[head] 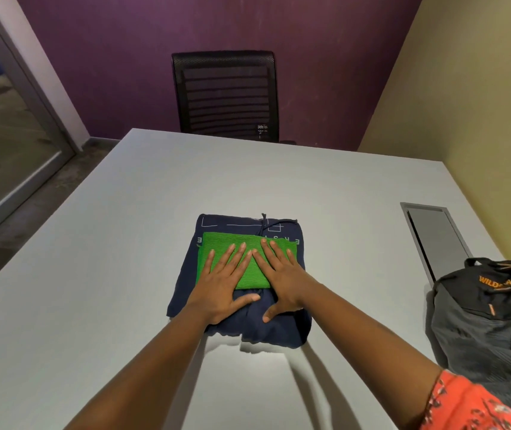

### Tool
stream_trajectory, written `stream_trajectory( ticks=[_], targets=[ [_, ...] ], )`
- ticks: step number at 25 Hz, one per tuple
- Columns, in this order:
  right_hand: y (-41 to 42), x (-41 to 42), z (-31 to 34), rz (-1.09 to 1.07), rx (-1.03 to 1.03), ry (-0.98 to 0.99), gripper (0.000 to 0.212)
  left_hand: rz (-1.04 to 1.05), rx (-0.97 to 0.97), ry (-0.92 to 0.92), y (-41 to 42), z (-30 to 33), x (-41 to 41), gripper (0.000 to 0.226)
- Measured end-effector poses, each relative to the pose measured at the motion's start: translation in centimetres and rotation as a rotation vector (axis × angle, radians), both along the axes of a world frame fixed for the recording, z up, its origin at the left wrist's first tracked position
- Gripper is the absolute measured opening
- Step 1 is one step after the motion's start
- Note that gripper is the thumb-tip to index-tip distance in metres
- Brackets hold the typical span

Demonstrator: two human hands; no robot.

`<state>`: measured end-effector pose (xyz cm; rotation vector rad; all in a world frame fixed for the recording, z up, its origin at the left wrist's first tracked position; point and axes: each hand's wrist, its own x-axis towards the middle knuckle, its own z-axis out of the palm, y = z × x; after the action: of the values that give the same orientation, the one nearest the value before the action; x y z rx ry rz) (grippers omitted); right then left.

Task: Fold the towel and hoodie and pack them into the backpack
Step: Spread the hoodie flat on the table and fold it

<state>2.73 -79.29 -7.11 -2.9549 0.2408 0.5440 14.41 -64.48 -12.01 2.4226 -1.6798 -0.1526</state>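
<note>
A folded navy hoodie (pixel 279 328) with white print lies in the middle of the white table (pixel 123 243). A folded green towel (pixel 224 242) sits on top of it. My left hand (pixel 223 282) lies flat on the towel's left part, fingers straight and spread. Beside it, my right hand (pixel 282 276) presses flat on the towel's right part, its thumb reaching onto the hoodie. The dark grey backpack (pixel 483 321) with orange lettering stands at the table's right edge, apart from both hands.
A black mesh office chair (pixel 226 94) stands behind the table's far edge. A grey cable hatch (pixel 435 240) is set into the table near the backpack. A glass door (pixel 9 135) is on the left, walls behind and to the right.
</note>
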Motion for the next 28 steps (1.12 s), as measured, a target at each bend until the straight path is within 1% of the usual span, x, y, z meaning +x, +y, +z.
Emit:
stream_trajectory(
  ticks=[1, 3, 7, 13, 18, 23, 28],
  targets=[
    [0.0, 0.2, -0.2, 0.002, -0.003, -0.015, 0.130, -0.010, -0.011, -0.011, 0.0, -0.2, 0.1, 0.085],
    [0.1, 0.8, -0.6, 0.003, 0.002, -0.038, 0.129, -0.011, -0.017, -0.052, 0.1, -0.3, 0.6, 0.095],
    [0.8, 3.0, -0.8, 0.018, -0.005, -0.031, 0.129, 0.019, 0.026, -0.055, 0.9, -0.2, 2.6, 0.100],
    [2.9, 7.9, -0.9, 0.062, -0.021, -0.031, 0.129, 0.089, 0.086, -0.058, 3.3, 0.3, 6.3, 0.103],
    [5.5, 11.5, -1.0, 0.084, -0.010, -0.051, 0.129, 0.133, 0.097, -0.040, 6.0, 0.6, 9.6, 0.105],
    [8.6, 15.2, -1.0, 0.115, -0.002, -0.062, 0.129, 0.202, 0.104, -0.016, 9.6, 0.7, 12.4, 0.096],
    [12.0, 18.4, -1.3, 0.118, -0.005, -0.059, 0.129, 0.247, 0.138, 0.024, 12.8, 1.0, 15.1, 0.098]
  ],
)
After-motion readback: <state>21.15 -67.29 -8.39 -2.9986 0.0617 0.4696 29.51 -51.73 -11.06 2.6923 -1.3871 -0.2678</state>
